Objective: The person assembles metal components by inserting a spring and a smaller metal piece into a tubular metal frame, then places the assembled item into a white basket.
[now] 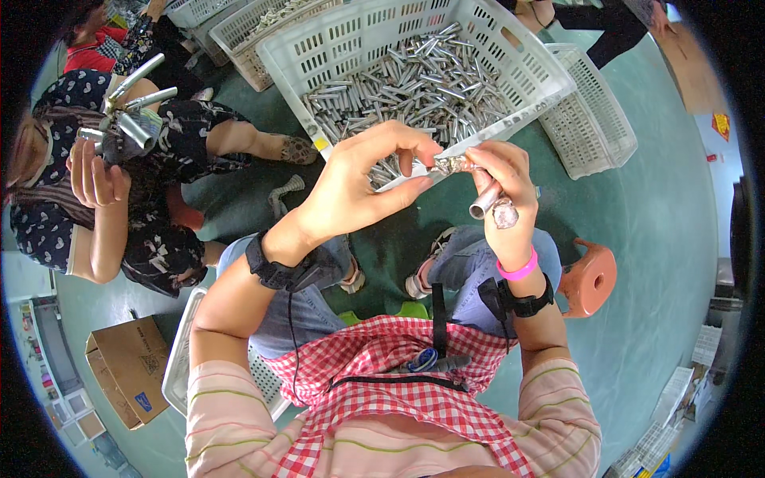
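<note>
— So, where are the hands?
— Raised just in front of the white crate (pixel 542 76) of metal tubes (pixel 414 80). The right hand (pixel 502 179) is clamped on a short metal tube (pixel 484 203); the left hand (pixel 358 187) pinches a crumpled shiny piece (pixel 450 165) at its top.
— Apart?
— Nearly touching.

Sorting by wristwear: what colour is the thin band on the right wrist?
Bright pink, the thin band sits just above a black strap; the head view shows it.
</note>
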Motion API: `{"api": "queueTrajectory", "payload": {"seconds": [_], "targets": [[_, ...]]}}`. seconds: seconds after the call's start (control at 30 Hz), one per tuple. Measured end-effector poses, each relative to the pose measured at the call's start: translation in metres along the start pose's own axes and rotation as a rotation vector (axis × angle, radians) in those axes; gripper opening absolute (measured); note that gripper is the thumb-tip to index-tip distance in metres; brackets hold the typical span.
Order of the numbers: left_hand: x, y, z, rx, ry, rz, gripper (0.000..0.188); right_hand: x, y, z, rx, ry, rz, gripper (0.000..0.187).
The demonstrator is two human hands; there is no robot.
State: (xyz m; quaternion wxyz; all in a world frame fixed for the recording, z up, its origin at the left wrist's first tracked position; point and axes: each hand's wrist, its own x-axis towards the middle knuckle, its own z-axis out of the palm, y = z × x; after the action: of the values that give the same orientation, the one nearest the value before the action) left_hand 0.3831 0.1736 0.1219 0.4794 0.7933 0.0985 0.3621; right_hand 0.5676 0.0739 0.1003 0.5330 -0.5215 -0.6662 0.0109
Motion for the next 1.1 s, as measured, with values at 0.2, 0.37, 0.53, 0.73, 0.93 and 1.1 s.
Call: {"api": "queueTrajectory", "payload": {"seconds": [0.2,0.37,0.53,0.73,0.93,1.1], "targets": [[0.002,0.000,-0.007,0.218,-0.014,0.129,0.018,0.002,-0.002,0.002,-0.028,-0.043,-0.062,0.044],[0.004,0.001,-0.011,0.411,-0.050,0.265,0.020,0.001,0.001,0.000,-0.050,-0.119,-0.064,0.045],[0.003,0.001,-0.013,0.498,-0.075,0.344,0.014,0.001,0.001,0.000,-0.002,-0.196,-0.010,0.042],[0.002,0.002,-0.008,0.462,-0.050,0.275,0.016,-0.001,-0.001,-0.001,0.071,-0.275,0.038,0.033],[0.002,-0.002,-0.005,0.270,-0.026,0.223,0.014,-0.001,-0.003,-0.002,0.232,-0.361,0.104,0.027],[-0.001,0.003,0.006,-0.053,0.069,-0.018,0.012,-0.006,-0.009,-0.001,0.382,-0.398,0.215,0.026]]}}
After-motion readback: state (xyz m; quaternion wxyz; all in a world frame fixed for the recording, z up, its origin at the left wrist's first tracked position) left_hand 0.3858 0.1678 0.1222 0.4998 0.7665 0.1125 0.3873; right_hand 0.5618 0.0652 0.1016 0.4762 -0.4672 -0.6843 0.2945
